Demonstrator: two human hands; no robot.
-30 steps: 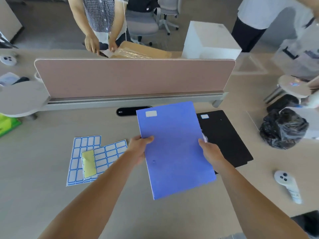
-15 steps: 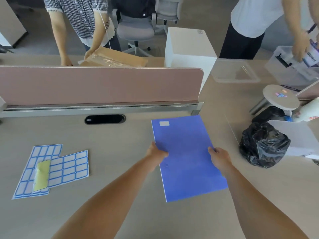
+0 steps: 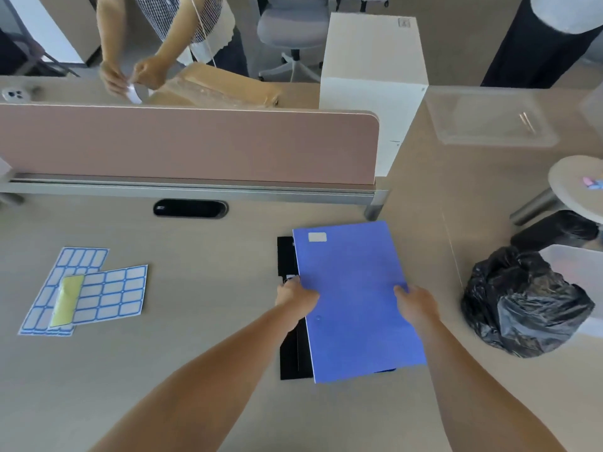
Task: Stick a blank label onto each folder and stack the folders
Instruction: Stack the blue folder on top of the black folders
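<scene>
Shifting: blue folder [image 3: 355, 298], labelled, moved w/ both hands from mid-table to right-centre, now over black folder [image 3: 288, 357].
Grip: left hand [image 3: 295, 293] & right hand [image 3: 414, 303] clamped on its edges.
Meaning: stacking nearly done.

Pink divider [image 3: 182, 145], black bag [image 3: 522, 305], white box [image 3: 375, 76]

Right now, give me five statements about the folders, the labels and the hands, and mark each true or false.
1. Both hands grip the blue folder. True: the left hand holds its left edge and the right hand its right edge.
2. The blue folder carries no label. False: a blank label sits near its top left corner.
3. A black folder lies under the blue one. True.
4. The label sheets lie to the right of the folders. False: they lie to the left on the desk.
5. The black bag rests on the blue folder. False: it sits apart, to the right.
</scene>
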